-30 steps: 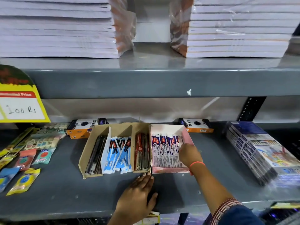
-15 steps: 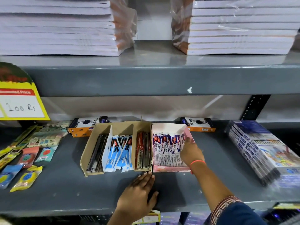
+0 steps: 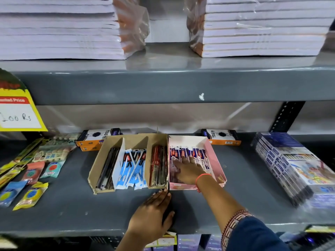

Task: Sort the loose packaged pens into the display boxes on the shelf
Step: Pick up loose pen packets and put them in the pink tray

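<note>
A brown cardboard display box (image 3: 97, 165) on the grey shelf (image 3: 63, 211) holds black pens (image 3: 107, 167) at its left, blue-and-white packaged pens (image 3: 133, 167) in the middle and red pens (image 3: 159, 165) at its right. Touching its right side, a pink display box (image 3: 216, 162) holds purple-and-white packaged pens (image 3: 194, 154). My right hand (image 3: 187, 170) lies flat inside the pink box on those packs, fingers spread. My left hand (image 3: 154, 214) rests palm down on the shelf, its fingertips at the brown box's front right corner.
Flat packets (image 3: 30, 171) lie loose at the shelf's left under a yellow price sign (image 3: 18, 109). A wrapped stack of boxes (image 3: 290, 163) sits at the right. Two orange-and-white boxes (image 3: 222, 136) stand behind. Wrapped notebook stacks (image 3: 262, 28) fill the upper shelf.
My right hand has moved left from the pink box's right wall onto the packs inside it. My left hand stays on the shelf.
</note>
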`<state>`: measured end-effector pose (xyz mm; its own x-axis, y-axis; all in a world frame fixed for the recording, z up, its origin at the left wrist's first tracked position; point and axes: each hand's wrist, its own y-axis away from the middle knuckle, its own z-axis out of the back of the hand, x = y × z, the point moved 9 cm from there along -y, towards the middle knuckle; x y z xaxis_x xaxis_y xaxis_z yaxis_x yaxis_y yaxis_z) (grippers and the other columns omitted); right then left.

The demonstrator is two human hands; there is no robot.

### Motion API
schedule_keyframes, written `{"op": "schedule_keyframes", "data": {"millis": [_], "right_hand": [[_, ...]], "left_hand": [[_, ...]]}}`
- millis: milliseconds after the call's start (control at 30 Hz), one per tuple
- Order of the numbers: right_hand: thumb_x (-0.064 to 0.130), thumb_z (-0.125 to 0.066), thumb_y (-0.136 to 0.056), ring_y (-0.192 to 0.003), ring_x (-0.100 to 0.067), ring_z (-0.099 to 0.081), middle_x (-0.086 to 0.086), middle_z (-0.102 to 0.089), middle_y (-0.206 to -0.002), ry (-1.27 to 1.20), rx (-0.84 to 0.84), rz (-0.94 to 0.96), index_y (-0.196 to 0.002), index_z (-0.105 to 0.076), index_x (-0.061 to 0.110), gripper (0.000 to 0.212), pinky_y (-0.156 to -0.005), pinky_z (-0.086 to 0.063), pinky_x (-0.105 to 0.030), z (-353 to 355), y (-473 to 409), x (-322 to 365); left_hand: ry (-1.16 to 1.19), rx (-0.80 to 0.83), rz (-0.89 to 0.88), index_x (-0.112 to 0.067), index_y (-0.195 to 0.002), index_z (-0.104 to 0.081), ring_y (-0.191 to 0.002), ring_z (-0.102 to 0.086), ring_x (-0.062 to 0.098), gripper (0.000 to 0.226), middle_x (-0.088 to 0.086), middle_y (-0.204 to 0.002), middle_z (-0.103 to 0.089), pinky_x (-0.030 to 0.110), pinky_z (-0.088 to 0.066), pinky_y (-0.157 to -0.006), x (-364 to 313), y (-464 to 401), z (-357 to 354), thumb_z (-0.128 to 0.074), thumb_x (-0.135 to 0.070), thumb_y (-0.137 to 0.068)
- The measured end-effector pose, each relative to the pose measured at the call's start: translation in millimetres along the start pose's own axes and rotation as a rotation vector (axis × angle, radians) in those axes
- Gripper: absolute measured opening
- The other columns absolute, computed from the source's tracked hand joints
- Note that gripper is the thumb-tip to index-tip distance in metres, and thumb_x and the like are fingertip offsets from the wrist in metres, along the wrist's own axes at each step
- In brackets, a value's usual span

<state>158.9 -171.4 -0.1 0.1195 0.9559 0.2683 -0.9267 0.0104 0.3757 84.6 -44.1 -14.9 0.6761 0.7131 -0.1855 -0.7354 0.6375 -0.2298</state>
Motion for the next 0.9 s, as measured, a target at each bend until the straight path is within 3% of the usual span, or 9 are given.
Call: {"op": "schedule_keyframes", "data": {"millis": [367,533,900], "right_hand": [[0.049,-0.038,-0.094,-0.149,-0.031,-0.003,-0.009,0.001,-0.162,0.050,-0.063,-0.080,-0.152,-0.006,0.023,0.072,-0.119,-0.014,-0.052,2,1,-39],[0.054,-0.028,-0.095,-0.150,-0.029,0.000,-0.008,0.003,-0.162,0.030,-0.062,-0.091,-0.153,-0.005,0.020,0.072,-0.119,-0.010,-0.050,4,5,-36],[0.059,-0.026,-0.093,-0.148,-0.036,0.008,-0.005,0.008,-0.162,0.061,-0.033,-0.165,-0.151,-0.011,0.032,0.066,-0.115,-0.008,-0.060,-1,4,-34]], "left_hand": [[-0.030,0.014,0.017,-0.022,-0.108,-0.072,-0.105,-0.061,0.008,0.073,-0.007,-0.113,-0.067,0.020,-0.043,-0.089,-1,2,0,-0.006,-0.050,-0.097],[-0.023,0.023,0.035,-0.024,-0.107,-0.072,-0.105,-0.060,0.005,0.073,-0.011,-0.114,-0.066,0.017,-0.041,-0.089,0,4,3,-0.005,-0.051,-0.097],[-0.048,0.037,0.035,-0.026,-0.103,-0.074,-0.101,-0.062,0.004,0.073,-0.012,-0.110,-0.067,0.015,-0.044,-0.083,42,44,14,-0.004,-0.050,-0.098]]}}
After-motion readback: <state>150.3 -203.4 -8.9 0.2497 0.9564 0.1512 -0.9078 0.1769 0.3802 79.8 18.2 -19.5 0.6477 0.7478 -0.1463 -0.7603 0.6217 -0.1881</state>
